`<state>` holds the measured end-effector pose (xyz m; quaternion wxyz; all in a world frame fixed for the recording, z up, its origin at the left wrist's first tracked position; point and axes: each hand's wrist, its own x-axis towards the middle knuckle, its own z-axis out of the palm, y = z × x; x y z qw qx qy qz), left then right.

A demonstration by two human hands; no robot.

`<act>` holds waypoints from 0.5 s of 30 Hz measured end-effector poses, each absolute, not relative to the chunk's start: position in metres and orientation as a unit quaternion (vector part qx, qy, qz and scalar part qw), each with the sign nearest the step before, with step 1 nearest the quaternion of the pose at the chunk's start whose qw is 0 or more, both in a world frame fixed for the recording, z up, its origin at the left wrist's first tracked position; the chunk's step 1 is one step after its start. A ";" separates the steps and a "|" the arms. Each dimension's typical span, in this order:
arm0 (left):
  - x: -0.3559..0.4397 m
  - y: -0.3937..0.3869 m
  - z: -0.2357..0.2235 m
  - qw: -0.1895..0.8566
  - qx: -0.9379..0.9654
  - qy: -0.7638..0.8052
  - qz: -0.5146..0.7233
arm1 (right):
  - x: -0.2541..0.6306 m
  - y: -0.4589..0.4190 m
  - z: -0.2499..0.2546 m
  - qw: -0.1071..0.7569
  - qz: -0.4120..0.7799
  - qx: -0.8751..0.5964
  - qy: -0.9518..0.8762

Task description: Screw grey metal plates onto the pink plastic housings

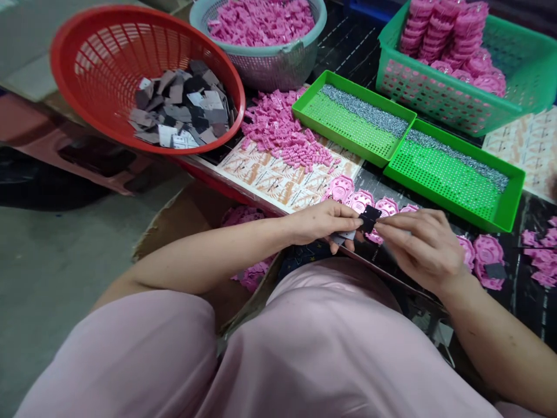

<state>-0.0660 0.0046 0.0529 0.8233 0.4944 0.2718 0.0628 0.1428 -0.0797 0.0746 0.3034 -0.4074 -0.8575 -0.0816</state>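
My left hand (333, 223) is closed on several thin flat pieces, with a black square piece (369, 216) on top and paler grey ones (343, 237) below. At the black piece's right edge, the fingertips of my right hand (420, 241) pinch it. A row of pink plastic housings (360, 200) lies on the table just beyond my hands, partly hidden by them. Right of my right hand, a dark flat piece (495, 270) rests on another pink housing (488, 254).
A red basket (235, 75) holds flat grey pieces. Small pink parts (278, 125) are heaped beside it. Two green trays (452, 174) contain small metal parts. Behind stand a pale basket (278, 58) and a green basket (444, 98) of pink parts. A cardboard box (174, 223) is below the table edge.
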 end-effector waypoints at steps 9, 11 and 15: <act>-0.072 0.002 0.052 0.827 0.494 0.262 0.060 | 0.134 -0.069 0.070 0.373 0.301 -0.590 -0.649; -0.079 0.003 0.049 0.840 0.465 0.267 0.080 | 0.136 -0.059 0.069 0.389 0.330 -0.601 -0.615; -0.097 0.008 0.042 0.852 0.432 0.274 0.106 | 0.141 -0.039 0.060 0.322 0.326 -0.614 -0.643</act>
